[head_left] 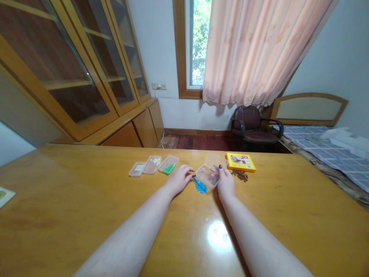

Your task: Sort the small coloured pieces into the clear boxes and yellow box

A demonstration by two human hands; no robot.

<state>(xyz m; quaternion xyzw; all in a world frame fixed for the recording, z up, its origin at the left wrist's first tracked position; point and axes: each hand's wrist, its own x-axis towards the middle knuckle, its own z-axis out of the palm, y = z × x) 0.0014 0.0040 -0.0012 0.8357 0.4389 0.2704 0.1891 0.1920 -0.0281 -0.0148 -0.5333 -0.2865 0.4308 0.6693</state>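
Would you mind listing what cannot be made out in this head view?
- Blue pieces: too small to tell their shape.
- Open clear box: contents blurred, partly behind the right hand.
- Left hand: fingertip grip too small to judge.
- Yellow box: print illegible.
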